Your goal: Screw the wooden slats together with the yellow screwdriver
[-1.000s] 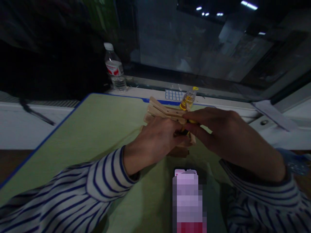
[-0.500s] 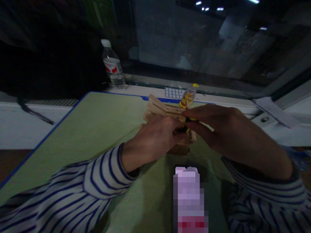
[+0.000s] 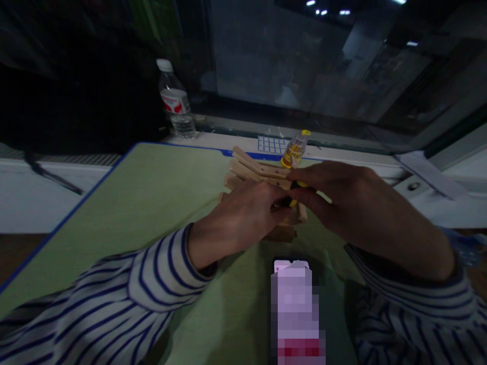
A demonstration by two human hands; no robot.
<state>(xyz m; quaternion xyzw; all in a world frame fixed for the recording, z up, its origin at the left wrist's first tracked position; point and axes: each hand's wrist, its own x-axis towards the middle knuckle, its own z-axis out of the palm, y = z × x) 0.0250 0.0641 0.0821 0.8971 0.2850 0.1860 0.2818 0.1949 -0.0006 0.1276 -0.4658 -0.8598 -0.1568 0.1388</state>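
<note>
A small assembly of pale wooden pieces (image 3: 243, 172) with dark screw holes lies at the far part of the table. My left hand (image 3: 243, 213) rests over its near side, fingers curled, and a black-and-yellow piece (image 3: 292, 202) shows between thumb and forefinger. From the right, my right hand (image 3: 342, 197) pinches a yellow-and-black tool handle (image 3: 302, 184) between thumb and fingers, close against the wood. Whether these two coloured parts belong to one tool, I cannot tell. The tool's working end is hidden by my hands.
A phone (image 3: 294, 304) with a blurred screen lies nearest me. On the windowsill stand a clear water bottle (image 3: 177, 106) and a small yellow-capped bottle (image 3: 296, 149). A blue-and-white grid card (image 3: 271, 144) is beside it. The green table (image 3: 125, 192) has a blue edge.
Both hands keep nearly the same place and grip. My right fingers have shifted very slightly at the tool handle. The whole view has moved a little.
</note>
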